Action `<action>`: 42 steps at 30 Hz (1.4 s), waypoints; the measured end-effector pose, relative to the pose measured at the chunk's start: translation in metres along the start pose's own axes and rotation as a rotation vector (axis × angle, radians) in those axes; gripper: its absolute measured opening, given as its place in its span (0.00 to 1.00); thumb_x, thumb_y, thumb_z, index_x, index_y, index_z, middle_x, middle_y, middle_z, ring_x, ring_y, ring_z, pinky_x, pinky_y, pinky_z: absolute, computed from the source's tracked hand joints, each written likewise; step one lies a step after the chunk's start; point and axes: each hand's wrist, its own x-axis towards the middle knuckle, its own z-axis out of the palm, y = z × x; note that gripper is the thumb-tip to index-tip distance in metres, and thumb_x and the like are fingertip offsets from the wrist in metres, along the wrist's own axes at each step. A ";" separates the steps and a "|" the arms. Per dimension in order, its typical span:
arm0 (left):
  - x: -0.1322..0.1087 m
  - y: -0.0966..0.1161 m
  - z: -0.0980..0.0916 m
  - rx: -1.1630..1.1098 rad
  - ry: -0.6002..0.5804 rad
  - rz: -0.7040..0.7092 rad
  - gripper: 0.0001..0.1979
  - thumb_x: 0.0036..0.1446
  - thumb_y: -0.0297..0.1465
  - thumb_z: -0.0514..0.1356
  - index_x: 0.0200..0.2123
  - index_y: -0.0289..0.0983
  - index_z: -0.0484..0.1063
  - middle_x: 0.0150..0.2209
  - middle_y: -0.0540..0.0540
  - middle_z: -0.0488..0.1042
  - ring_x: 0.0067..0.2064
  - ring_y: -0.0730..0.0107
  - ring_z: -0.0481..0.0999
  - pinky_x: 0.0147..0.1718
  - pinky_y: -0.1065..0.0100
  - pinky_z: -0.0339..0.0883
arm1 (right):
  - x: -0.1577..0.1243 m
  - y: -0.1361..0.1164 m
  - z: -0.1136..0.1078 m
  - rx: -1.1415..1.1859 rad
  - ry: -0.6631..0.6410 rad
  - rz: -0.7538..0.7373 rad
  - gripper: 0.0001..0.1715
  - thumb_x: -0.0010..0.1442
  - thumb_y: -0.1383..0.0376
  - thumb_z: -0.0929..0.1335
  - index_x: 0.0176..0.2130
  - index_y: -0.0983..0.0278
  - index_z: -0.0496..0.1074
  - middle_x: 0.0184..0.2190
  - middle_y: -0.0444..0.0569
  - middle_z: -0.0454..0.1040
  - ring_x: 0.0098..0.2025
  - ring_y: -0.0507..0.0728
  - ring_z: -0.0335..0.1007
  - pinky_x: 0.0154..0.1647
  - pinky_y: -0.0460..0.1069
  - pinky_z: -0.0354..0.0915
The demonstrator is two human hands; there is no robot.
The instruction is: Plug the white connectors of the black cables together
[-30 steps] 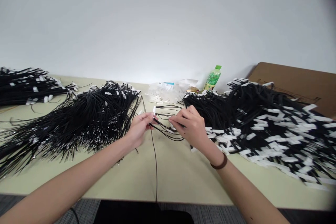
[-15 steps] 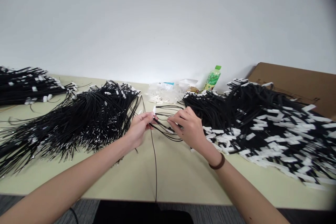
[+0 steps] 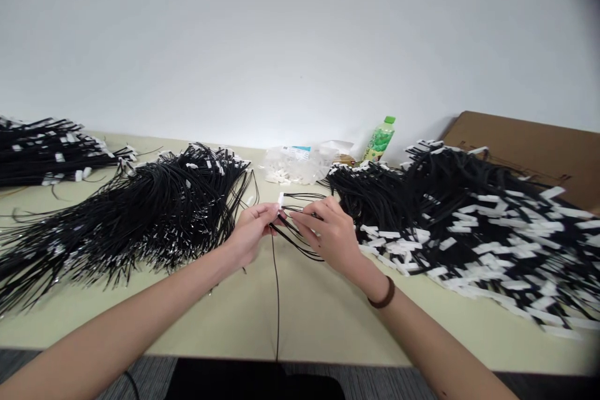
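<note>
My left hand [image 3: 254, 229] pinches a small white connector [image 3: 281, 199] between thumb and fingers, over the middle of the table. Several thin black wires [image 3: 302, 251] run from that connector toward the right and pass under my right hand. A single black wire [image 3: 277, 294] hangs from the left hand down over the table's front edge. My right hand [image 3: 328, 231] is closed close to the connector, its thumb and index finger pinched together among the wires. Exactly which wire lies between its fingertips is too small to make out.
Black wires with bare metal tips lie in a pile [image 3: 154, 212] on the left, with another bundle [image 3: 42, 153] farther left. A heap of wires with white connectors [image 3: 492, 231] covers the right side. Behind are a clear plastic bag [image 3: 297, 165], a green-capped bottle [image 3: 380, 139] and cardboard [image 3: 525, 144].
My right hand has moved left, its fingertips now nearer the connector. The left hand has shifted slightly right and down with the connector.
</note>
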 end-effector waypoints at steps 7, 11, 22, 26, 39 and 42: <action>0.000 0.000 -0.001 -0.006 -0.009 -0.007 0.13 0.41 0.39 0.65 0.25 0.34 0.73 0.26 0.49 0.71 0.28 0.76 0.67 0.23 0.73 0.55 | 0.001 -0.002 0.001 0.041 0.005 -0.014 0.07 0.58 0.67 0.65 0.34 0.62 0.74 0.27 0.46 0.70 0.32 0.50 0.57 0.31 0.45 0.57; 0.000 0.002 0.000 -0.021 -0.002 -0.007 0.13 0.40 0.39 0.66 0.24 0.34 0.72 0.27 0.49 0.71 0.27 0.76 0.67 0.23 0.74 0.55 | 0.001 -0.002 0.001 0.051 -0.006 -0.027 0.07 0.58 0.68 0.65 0.33 0.62 0.73 0.27 0.46 0.70 0.32 0.50 0.56 0.32 0.45 0.57; 0.000 0.002 -0.001 -0.010 0.002 -0.002 0.13 0.42 0.38 0.65 0.24 0.34 0.72 0.26 0.49 0.70 0.27 0.77 0.66 0.22 0.74 0.55 | 0.000 -0.003 0.002 0.058 -0.029 -0.026 0.07 0.59 0.68 0.64 0.33 0.63 0.73 0.27 0.45 0.69 0.32 0.49 0.56 0.33 0.45 0.57; 0.000 0.003 0.000 -0.007 0.010 -0.001 0.13 0.42 0.39 0.65 0.25 0.34 0.72 0.26 0.49 0.71 0.27 0.76 0.66 0.23 0.73 0.56 | -0.001 -0.002 0.004 0.063 -0.033 -0.020 0.07 0.58 0.68 0.65 0.32 0.64 0.73 0.26 0.46 0.69 0.32 0.49 0.56 0.32 0.45 0.56; 0.000 0.003 0.000 -0.015 -0.002 -0.002 0.14 0.41 0.39 0.66 0.24 0.33 0.72 0.26 0.49 0.70 0.27 0.76 0.66 0.23 0.74 0.56 | -0.003 -0.001 0.005 0.072 -0.012 -0.030 0.07 0.59 0.68 0.64 0.33 0.64 0.72 0.27 0.46 0.69 0.32 0.50 0.57 0.32 0.45 0.57; -0.001 0.003 0.001 -0.021 -0.002 -0.001 0.14 0.40 0.39 0.66 0.24 0.34 0.72 0.26 0.49 0.71 0.27 0.76 0.66 0.23 0.73 0.56 | -0.003 -0.001 0.004 0.076 0.008 -0.035 0.06 0.59 0.69 0.64 0.34 0.64 0.72 0.28 0.46 0.69 0.32 0.49 0.57 0.33 0.45 0.57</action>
